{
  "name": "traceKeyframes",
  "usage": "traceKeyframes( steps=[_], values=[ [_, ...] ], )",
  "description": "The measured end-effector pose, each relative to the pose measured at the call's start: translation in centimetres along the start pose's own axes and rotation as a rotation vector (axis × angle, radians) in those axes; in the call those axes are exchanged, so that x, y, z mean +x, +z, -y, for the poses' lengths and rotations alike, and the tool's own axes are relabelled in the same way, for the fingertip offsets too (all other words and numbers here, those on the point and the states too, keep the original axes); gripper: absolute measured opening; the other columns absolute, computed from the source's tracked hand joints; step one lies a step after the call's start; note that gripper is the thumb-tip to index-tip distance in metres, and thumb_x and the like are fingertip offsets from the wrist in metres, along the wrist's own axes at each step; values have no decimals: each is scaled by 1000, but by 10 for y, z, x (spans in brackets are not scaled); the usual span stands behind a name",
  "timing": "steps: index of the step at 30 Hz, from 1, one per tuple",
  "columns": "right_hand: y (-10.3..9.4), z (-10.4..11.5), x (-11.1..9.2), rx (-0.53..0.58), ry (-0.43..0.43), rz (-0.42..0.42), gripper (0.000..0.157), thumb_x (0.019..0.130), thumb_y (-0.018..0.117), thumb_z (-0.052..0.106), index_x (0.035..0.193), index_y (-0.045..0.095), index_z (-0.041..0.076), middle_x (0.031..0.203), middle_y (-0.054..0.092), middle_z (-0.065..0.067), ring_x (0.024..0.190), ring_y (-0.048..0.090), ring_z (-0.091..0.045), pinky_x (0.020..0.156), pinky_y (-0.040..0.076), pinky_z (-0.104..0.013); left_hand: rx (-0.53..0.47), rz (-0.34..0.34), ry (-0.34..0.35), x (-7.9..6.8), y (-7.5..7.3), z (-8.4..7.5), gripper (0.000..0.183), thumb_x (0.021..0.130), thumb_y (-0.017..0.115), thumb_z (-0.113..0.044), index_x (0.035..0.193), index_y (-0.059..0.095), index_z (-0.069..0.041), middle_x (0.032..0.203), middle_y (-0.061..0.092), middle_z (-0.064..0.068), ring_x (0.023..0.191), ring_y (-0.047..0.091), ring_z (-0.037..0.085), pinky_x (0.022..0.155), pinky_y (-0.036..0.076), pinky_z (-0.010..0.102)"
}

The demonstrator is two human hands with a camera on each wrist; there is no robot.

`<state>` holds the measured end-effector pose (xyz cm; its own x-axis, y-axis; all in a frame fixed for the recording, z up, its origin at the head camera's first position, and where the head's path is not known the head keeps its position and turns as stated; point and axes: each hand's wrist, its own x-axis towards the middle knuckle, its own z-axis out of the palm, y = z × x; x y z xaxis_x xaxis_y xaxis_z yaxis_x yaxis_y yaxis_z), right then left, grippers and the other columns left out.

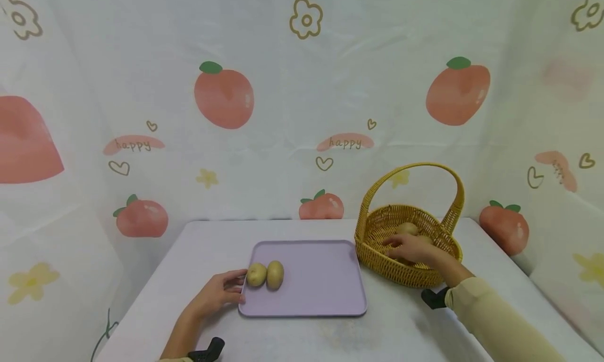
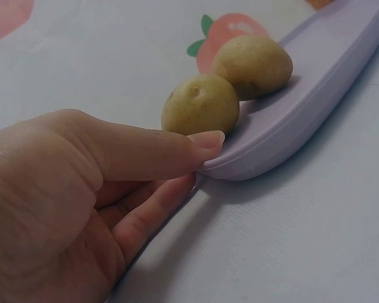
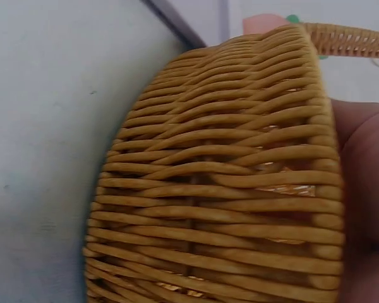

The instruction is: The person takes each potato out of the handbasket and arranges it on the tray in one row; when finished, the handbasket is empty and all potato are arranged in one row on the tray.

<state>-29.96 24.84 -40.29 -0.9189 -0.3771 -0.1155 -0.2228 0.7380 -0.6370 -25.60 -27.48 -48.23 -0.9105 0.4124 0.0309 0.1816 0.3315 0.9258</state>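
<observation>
My left hand (image 1: 218,295) holds the left edge of a lilac tray (image 1: 316,278), the thumb over its rim and fingers underneath. Beside that hand, two potatoes lie on the tray: a rounder potato (image 2: 201,106) nearest the thumb and a longer potato (image 1: 275,275) to its right. My right hand (image 1: 409,247) reaches over the near rim into a wicker basket (image 1: 391,268), fingers apart and pointing left. A potato (image 1: 407,229) lies in the basket behind that hand, and others are partly covered by it. In the right wrist view, the woven wall hides most of the hand.
The basket's tall arched handle (image 1: 427,164) rises above the right hand. A white-covered table (image 1: 292,337) carries tray and basket, which stand close together. Behind hangs a white curtain (image 1: 283,89) printed with fruit and flowers.
</observation>
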Motion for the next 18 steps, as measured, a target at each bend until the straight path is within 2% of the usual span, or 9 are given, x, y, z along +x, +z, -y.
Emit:
traceKeyframes(
  steps=[3,6,11,12,14,17,18],
  values=[
    [2,-3,1,-3,-16,7,36,92,65,13,123,61,-4,117,61,-20,108,56,-36,90,47,-50,-1,-1,-9,1,0,0,73,78,78,-3,138,41,15,132,47,37,113,57,45,92,53,35],
    [4,-5,2,-17,-62,18,31,89,64,6,119,63,-6,107,64,-17,95,57,-28,80,50,-42,2,0,-21,1,0,0,73,78,78,-4,138,40,15,131,49,36,113,57,45,92,53,36],
    [5,-3,3,-30,-86,27,31,81,62,-3,112,68,-3,86,59,-6,73,47,-19,64,39,-31,-9,-2,-32,0,0,0,73,78,78,-4,138,40,15,131,49,36,113,57,45,91,54,37],
    [6,-3,3,-36,-85,21,30,81,61,-3,111,68,-3,84,58,-5,71,46,-19,63,38,-31,-10,-2,-31,0,0,0,73,78,78,-4,138,40,15,131,49,36,113,57,45,91,54,37],
    [6,-4,2,-60,-84,-9,29,83,63,0,111,67,-4,91,62,-7,74,48,-18,64,41,-30,-15,0,-26,0,-1,1,73,78,78,-3,138,40,15,130,49,36,113,57,45,91,54,36],
    [6,-3,1,-73,-45,-58,33,84,65,7,116,66,-3,88,59,-9,74,49,-20,62,40,-32,-14,1,-22,1,0,1,73,78,78,-3,138,40,15,130,50,36,113,57,45,91,54,36],
    [5,-2,0,-90,-34,-85,35,85,67,11,118,66,-1,92,61,-11,76,50,-20,63,41,-32,-12,1,-24,1,0,1,73,78,78,-3,138,40,15,129,50,36,113,57,45,91,54,36]
  ],
)
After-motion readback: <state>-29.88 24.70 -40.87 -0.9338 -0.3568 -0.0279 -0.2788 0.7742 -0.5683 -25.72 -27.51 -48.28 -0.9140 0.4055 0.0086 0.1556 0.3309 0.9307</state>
